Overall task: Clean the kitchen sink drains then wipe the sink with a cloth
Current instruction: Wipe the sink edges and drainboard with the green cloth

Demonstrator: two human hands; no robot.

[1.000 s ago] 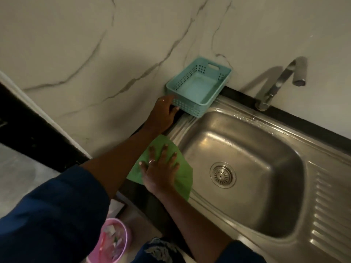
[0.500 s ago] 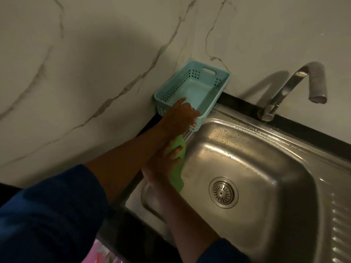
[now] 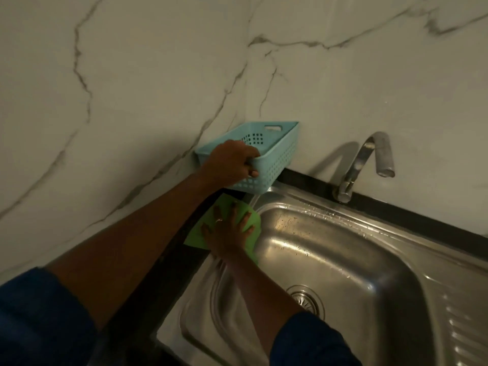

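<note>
The left hand (image 3: 232, 162) is curled around the near rim of the pale blue perforated plastic basket (image 3: 274, 151), fingers hooked over the edge and thumb outside, and the basket is tipped up off the ledge with its far side against the veined marble-look wall (image 3: 158, 88); this looks like a way to bare the corner beneath it. Just below that hand, the right hand (image 3: 228, 233) lies flat with fingers spread, palm pressing the thin green cloth (image 3: 248, 220) onto the back left corner of the stainless steel sink (image 3: 343, 260), where the rim meets the black counter strip (image 3: 396, 210). The flat palm probably serves to keep the whole cloth in contact as it wipes. Room is tight here: the lifted basket hangs right above the fingertips, the wall closes off the far side, and the bowl's edge drops away just to the right of the hand. The open path seems to be rightward along the wet back ledge towards the curved metal tap (image 3: 369, 157), or down into the bowl, where the round slotted drain strainer (image 3: 307, 299) sits beside the right forearm.
</note>
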